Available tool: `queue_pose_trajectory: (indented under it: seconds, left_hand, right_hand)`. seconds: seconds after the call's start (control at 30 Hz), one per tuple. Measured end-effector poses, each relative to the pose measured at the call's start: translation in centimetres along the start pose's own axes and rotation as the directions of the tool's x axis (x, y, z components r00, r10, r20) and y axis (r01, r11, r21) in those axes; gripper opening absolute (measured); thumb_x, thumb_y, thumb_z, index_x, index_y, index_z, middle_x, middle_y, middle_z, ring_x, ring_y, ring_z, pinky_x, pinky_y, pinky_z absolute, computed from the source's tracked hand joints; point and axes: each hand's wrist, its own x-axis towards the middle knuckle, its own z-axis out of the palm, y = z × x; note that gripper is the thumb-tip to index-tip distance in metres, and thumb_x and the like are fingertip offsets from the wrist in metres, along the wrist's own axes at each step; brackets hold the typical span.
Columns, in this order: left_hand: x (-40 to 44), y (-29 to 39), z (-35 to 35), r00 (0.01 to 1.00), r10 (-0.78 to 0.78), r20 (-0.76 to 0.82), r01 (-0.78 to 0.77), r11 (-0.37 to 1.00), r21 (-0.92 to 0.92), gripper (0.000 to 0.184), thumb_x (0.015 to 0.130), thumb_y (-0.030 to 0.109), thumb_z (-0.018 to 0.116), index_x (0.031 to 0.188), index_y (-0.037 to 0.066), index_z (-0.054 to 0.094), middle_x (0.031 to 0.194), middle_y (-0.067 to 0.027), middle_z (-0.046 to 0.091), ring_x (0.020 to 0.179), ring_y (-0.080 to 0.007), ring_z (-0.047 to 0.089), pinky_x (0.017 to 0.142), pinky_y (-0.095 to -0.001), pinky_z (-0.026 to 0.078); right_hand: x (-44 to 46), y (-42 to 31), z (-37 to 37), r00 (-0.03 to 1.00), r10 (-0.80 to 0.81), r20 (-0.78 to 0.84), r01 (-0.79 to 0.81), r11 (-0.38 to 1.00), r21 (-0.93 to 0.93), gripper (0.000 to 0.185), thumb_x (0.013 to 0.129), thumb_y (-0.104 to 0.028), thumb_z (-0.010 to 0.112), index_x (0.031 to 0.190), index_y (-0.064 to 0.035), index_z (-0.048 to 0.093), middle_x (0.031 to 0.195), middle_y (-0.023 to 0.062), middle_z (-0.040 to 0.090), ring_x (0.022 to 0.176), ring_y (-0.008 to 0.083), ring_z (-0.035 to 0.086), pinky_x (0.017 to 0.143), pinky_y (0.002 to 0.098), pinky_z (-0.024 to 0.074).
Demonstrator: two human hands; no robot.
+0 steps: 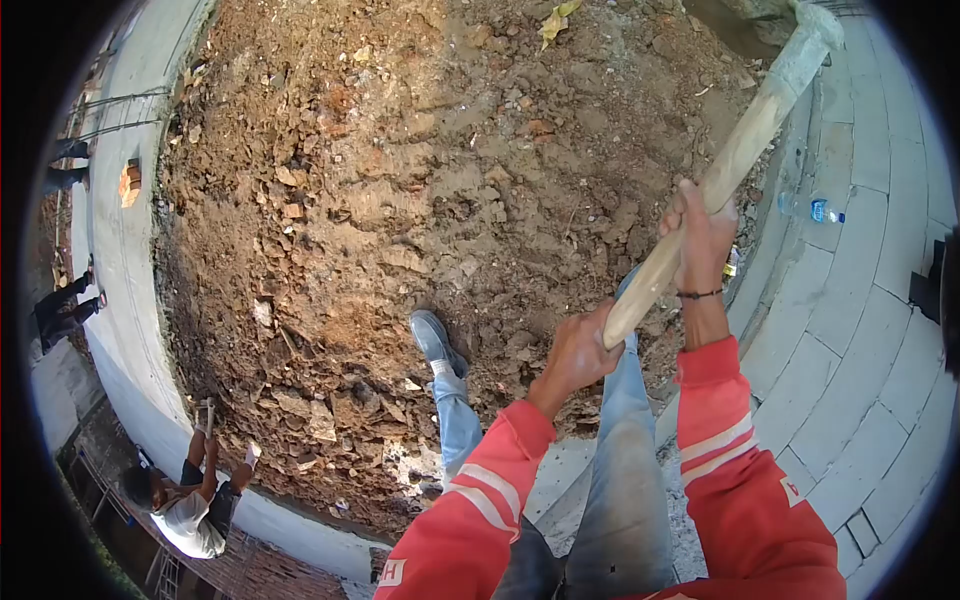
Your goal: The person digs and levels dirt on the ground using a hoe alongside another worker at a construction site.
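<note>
A hoe (pixel 742 148) slants up to the right, with a pale wooden handle and a grey metal socket at its far end. Its broad blade (pixel 745 22) is partly cut off by the top edge of the view. My left hand (pixel 578 348) is wrapped round the butt of the handle. Farther up the shaft, my right hand (pixel 703 238) is also closed on it, with a dark band at the wrist. Beneath both hands lies loose brown soil (pixel 520 240) with clods and broken brick. My left shoe (pixel 432 338) stands on this soil.
Grey paving (pixel 840 330) runs along the right, with a plastic bottle (pixel 822 211) lying on it. A pale concrete edge (pixel 125 290) borders the soil at left. At lower left, another person (pixel 190 515) holds a tool handle. Bricks (pixel 130 184) sit on the left ledge.
</note>
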Motion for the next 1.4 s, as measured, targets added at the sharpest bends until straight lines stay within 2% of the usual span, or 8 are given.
queue_pose_trajectory:
  seconds: [0.1,0.3,0.37,0.63,0.9,1.03,1.1,1.4]
  left_hand:
    - [3.6,-1.2,-1.2,0.988,0.055,-0.141,-0.046,0.997,0.067,0.049,0.072,0.016,0.07,0.118,0.004,0.058,0.081,-0.0235,0.066,0.076,-0.0451,0.063,0.068,-0.0513,0.051]
    - [-8.0,-3.0,-2.0,0.791,-0.568,-0.227,0.609,0.768,0.201,0.039,0.074,0.017,0.069,0.11,0.003,0.06,0.09,-0.0253,0.067,0.085,-0.0455,0.064,0.076,-0.0511,0.052]
    - [-13.7,-3.5,-2.8,0.71,-0.686,-0.159,0.704,0.683,0.195,0.038,0.075,0.017,0.069,0.107,0.0,0.058,0.092,-0.0268,0.066,0.085,-0.0457,0.065,0.075,-0.0521,0.052]
    - [-27.3,-0.3,-5.2,0.798,-0.603,-0.005,0.596,0.787,0.158,0.058,0.073,0.022,0.072,0.124,0.003,0.054,0.084,-0.0272,0.066,0.08,-0.0457,0.065,0.074,-0.0521,0.053]
    - [-6.1,-2.2,-6.4,0.959,-0.269,-0.09,0.274,0.96,0.05,0.051,0.073,0.018,0.071,0.119,0.002,0.056,0.084,-0.0263,0.066,0.077,-0.0453,0.064,0.069,-0.0506,0.052]
    - [-6.0,-2.4,-4.6,0.836,-0.529,-0.148,0.545,0.832,0.101,0.049,0.075,0.018,0.07,0.119,0.004,0.057,0.086,-0.0265,0.067,0.081,-0.0469,0.064,0.073,-0.0525,0.051]
    - [-11.5,-2.6,-1.4,0.707,-0.687,-0.169,0.706,0.702,0.097,0.045,0.075,0.021,0.07,0.115,0.004,0.056,0.089,-0.027,0.067,0.084,-0.0475,0.064,0.076,-0.0534,0.052]
    - [-29.1,-1.9,-2.0,0.751,-0.652,-0.103,0.656,0.719,0.23,0.061,0.074,0.026,0.072,0.127,0.002,0.053,0.087,-0.0254,0.068,0.081,-0.0451,0.066,0.074,-0.0531,0.053]
  right_hand:
    - [5.5,2.2,3.5,0.999,-0.022,0.037,0.023,1.0,-0.013,0.019,0.09,-0.006,0.061,0.1,0.0004,0.046,0.07,0.0059,0.052,0.049,0.0132,0.05,0.043,0.0296,0.0443]
    - [-2.1,23.2,5.5,0.678,0.7,0.226,-0.645,0.713,-0.273,0.014,0.084,-0.008,0.064,0.083,0.0024,0.055,0.064,0.0074,0.055,0.047,0.0173,0.054,0.041,0.0338,0.0459]
    - [-8.8,23.5,6.0,0.731,0.678,0.074,-0.644,0.722,-0.253,0.012,0.085,-0.007,0.064,0.081,0.0012,0.055,0.062,0.0068,0.055,0.046,0.0169,0.054,0.041,0.0332,0.0458]
    - [-21.8,11.4,3.7,0.792,0.606,0.066,-0.603,0.795,-0.068,0.029,0.089,-0.002,0.06,0.111,-0.0026,0.041,0.069,0.0045,0.051,0.048,0.013,0.048,0.041,0.0294,0.0418]
    - [-4.5,6.9,8.1,0.977,0.188,0.105,-0.178,0.98,-0.094,0.021,0.09,-0.005,0.062,0.101,-0.0012,0.045,0.067,0.0039,0.048,0.046,0.013,0.048,0.042,0.0296,0.0427]
    - [-1.1,15.8,8.7,0.887,0.43,0.17,-0.397,0.896,-0.2,0.017,0.088,-0.008,0.062,0.097,0.0013,0.05,0.065,0.0054,0.052,0.045,0.0147,0.049,0.04,0.0309,0.0436]
    - [-5.8,23.0,5.4,0.646,0.754,0.12,-0.652,0.627,-0.427,0.013,0.086,-0.009,0.064,0.087,0.0005,0.055,0.059,0.007,0.054,0.045,0.0172,0.054,0.038,0.0341,0.0451]
    - [-22.3,16.8,1.3,0.676,0.73,0.101,-0.727,0.683,-0.065,0.018,0.089,-0.002,0.06,0.101,-0.0021,0.047,0.067,0.0038,0.05,0.047,0.013,0.049,0.04,0.03,0.0413]
